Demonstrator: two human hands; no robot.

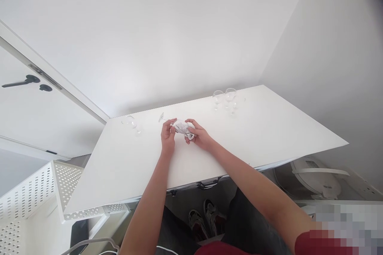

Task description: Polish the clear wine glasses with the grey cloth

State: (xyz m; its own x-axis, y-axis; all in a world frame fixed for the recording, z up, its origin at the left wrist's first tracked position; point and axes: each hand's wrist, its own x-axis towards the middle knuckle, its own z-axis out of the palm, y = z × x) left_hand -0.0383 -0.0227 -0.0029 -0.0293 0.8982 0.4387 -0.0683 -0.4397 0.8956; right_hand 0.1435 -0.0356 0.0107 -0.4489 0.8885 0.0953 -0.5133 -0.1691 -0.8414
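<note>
My left hand (168, 134) grips a clear stemmed glass (172, 123) held sideways above the white table (269, 135); its round foot points up and left. My right hand (199, 135) is closed on a white cloth (184, 128) that is pressed into and around the glass's bowl. Both hands meet over the table's far middle. A single clear glass (131, 122) stands to the left of my hands. Further right, near the back edge, stands a small group of clear stemmed glasses (226, 98).
A white wall runs behind the table and another along its right side. A white door with a black handle (22, 82) is at left. A perforated white metal rack (44, 183) sits low left. A white appliance (317, 179) lies on the floor at right. Shoes (206, 219) show under the table.
</note>
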